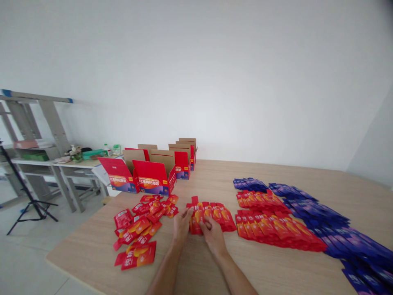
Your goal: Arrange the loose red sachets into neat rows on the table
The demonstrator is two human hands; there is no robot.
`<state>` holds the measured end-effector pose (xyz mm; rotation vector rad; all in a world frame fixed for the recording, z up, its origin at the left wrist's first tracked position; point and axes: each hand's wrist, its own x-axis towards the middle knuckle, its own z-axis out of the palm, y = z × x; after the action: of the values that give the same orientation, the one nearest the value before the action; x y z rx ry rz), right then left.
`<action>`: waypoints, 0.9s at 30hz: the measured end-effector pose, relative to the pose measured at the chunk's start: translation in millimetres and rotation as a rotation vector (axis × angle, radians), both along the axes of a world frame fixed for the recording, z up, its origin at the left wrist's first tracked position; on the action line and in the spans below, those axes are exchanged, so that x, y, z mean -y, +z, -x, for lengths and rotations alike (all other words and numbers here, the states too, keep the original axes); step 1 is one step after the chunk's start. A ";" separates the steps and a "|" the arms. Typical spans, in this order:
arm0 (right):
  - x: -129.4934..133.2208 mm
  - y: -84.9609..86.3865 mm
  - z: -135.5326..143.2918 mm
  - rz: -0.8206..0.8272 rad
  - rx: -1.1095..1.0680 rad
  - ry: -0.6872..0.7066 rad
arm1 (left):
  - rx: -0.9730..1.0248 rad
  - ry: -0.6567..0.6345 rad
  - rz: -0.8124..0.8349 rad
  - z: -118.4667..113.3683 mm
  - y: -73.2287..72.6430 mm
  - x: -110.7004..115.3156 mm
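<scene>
Red sachets half in order — loose on the left, ranked on the right

In the head view, the left hand (pixel 182 223) is gripping the left end of a short row of red sachets (pixel 218 216), and the right hand (pixel 214 233) is pinching at that row's near side, its fingers curling in. The short row is lying flat on the table (pixel 276 270), well in from the left edge, its sachets overlapping like shingles.

Towards the table's near-left corner, a loose pile of red sachets (pixel 135 229) is lying at all angles; none of it looks sorted yet. Over on the other side of the hands, two finished-looking red rows (pixel 276 227) are lying one beyond the other, fanning evenly. Past them, towards the table's right side, several rows of blue sachets (pixel 319 209) are running in similar overlapping order, so that part appears done.

Near the far-left corner, a group of red cartons (pixel 153 184) is standing with lids raised — the insides are not showing, so I cannot tell whether anything is packed. Judging by this layout, the lining-up is well along: the blue is arranged, most of the red too, while the short row is taking shape and the loose pile is awaiting its turn.
</scene>
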<state>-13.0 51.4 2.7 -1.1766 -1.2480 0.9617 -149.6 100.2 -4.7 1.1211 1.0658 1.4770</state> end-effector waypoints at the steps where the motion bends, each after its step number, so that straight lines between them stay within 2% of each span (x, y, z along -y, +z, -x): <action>1: -1.5 -2.6 -0.9 0.003 -0.015 -0.018 | 0.013 -0.008 0.002 0.4 -0.6 1.8; 5: -11.8 -15.0 -6.5 0.005 -0.107 -0.066 | 0.095 -0.124 -0.032 0.7 -6.6 12.4; 7: -16.0 -18.3 -8.6 -0.038 -0.123 -0.101 | 0.041 -0.205 -0.095 0.1 -10.1 16.7; 9: -17.6 -19.1 -9.2 -0.087 -0.058 -0.143 | -0.074 -0.232 -0.131 -0.1 -12.8 18.4; 14: -16.5 -24.0 -3.4 -0.215 0.335 -0.152 | -0.391 -0.035 -0.159 5.0 -15.9 14.8; 18: -19.3 -31.2 3.0 -0.303 0.622 -0.139 | -0.558 0.068 -0.157 11.1 -19.7 13.5; 22: -19.9 -28.3 7.6 -0.244 0.867 -0.186 | -0.722 0.148 -0.163 12.0 -25.5 15.0; 27: -15.8 -27.0 12.8 -0.144 0.986 -0.243 | -0.929 0.162 -0.180 9.1 -28.0 16.9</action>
<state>-25.8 67.2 -24.3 -1.7100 -1.8223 0.0505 -158.7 83.3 -32.8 1.9763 1.6887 1.1739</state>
